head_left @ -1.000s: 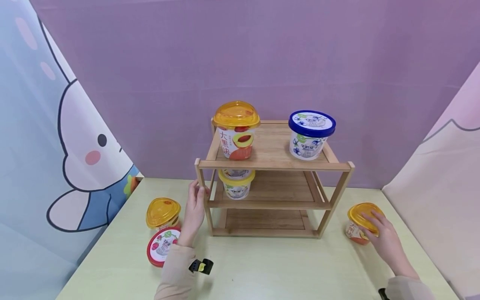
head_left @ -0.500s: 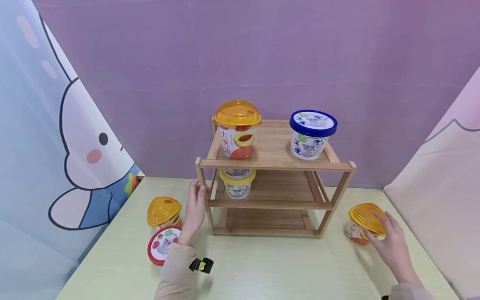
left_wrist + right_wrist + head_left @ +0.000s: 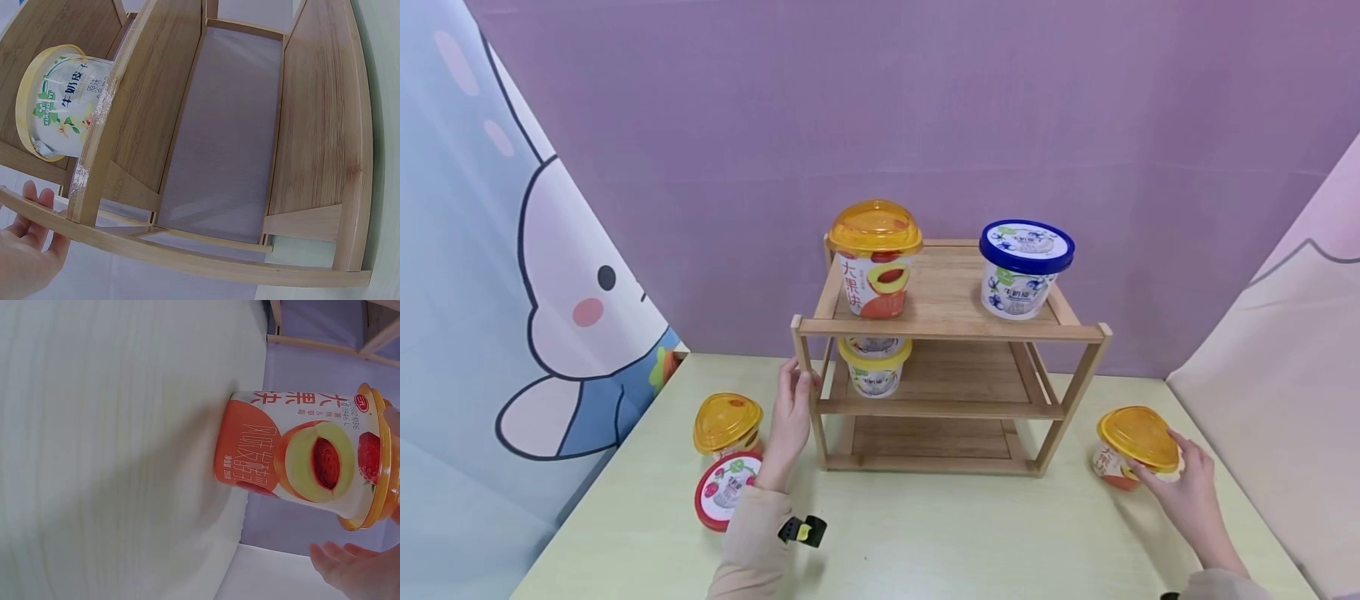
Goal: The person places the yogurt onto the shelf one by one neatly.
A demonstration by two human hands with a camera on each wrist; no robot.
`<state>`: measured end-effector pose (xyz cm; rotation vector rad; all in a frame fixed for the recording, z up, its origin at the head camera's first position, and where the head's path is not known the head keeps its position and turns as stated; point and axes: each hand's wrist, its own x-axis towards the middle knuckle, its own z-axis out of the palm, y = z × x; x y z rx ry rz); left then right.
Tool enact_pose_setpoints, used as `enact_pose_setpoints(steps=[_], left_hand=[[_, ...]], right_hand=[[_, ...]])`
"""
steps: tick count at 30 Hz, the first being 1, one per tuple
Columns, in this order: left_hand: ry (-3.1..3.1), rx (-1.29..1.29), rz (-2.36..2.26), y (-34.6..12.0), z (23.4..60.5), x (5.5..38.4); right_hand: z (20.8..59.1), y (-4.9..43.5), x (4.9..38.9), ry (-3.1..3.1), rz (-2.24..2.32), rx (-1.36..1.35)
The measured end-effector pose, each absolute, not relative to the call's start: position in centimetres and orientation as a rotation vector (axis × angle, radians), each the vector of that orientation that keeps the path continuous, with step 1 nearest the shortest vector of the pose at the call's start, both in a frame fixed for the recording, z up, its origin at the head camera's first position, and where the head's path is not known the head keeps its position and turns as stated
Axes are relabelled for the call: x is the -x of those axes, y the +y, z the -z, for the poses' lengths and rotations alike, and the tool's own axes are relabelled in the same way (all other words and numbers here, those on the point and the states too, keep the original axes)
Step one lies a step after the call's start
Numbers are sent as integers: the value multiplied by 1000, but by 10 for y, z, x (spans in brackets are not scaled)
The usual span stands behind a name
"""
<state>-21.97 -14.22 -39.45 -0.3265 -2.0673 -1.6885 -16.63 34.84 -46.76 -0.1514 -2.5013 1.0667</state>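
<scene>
My left hand (image 3: 791, 417) grips the left front post of a three-tier wooden shelf rack (image 3: 947, 332); in the left wrist view its fingers (image 3: 39, 212) reach behind the post. At the right of the table stands a yogurt cup (image 3: 1138, 446) with an orange domed lid and a peach print (image 3: 324, 464). Beside it is my right hand (image 3: 1187, 492), thumb at the lid's near edge and fingers at its right side. In the right wrist view several fingertips (image 3: 337, 551) are apart from the cup wall.
An orange-lidded cup (image 3: 883, 275) and a blue-lidded tub (image 3: 1022, 287) stand on the top shelf. Yellow-lidded tubs (image 3: 875, 379) are on the middle shelf. Left of the rack are another orange-lidded cup (image 3: 726, 423) and a red-lidded tub (image 3: 724, 493).
My right hand has shifted from over the orange lid toward the right side of the cup. The cup stays in place. The left hand has kept its hold on the post.
</scene>
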Motion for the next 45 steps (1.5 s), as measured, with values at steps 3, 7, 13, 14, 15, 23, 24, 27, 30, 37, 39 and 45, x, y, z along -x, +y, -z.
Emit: enact_pose_setpoints(steps=[3,7,13,14,15,23,24,27,30,37,39,45], left_hand=[[-2067,326,1678,-142,395,220],[-2062,320,1674,-142,395,220],[-2070,312,1651,-142,396,220],[-2071,309,1655,-142,395,219],[-2070,305,1667,-141,395,219],[-2056,321,1721,-134,375,206],[-2057,321,1718,-133,373,204],[-2056,318,1726,-133,370,203],[-2057,318,1727,-133,370,203],[-2060,314,1733,-133,370,204],[-2069,310,1718,-133,371,204],[-2068,314,1709,-139,385,214]], right_hand=[[469,348,167,-2499,-1097,151],[470,348,169,-2483,-1130,132],[471,347,170,-2481,-1173,113],[471,347,170,-2488,-1173,121],[471,346,170,-2493,-1169,131],[482,352,176,-2493,-1172,208],[486,356,178,-2484,-1158,212],[501,366,186,-2454,-1123,212],[511,375,192,-2425,-1120,178],[500,365,185,-2396,-1110,209],[487,356,179,-2392,-1141,222],[470,346,171,-2349,-1155,211]])
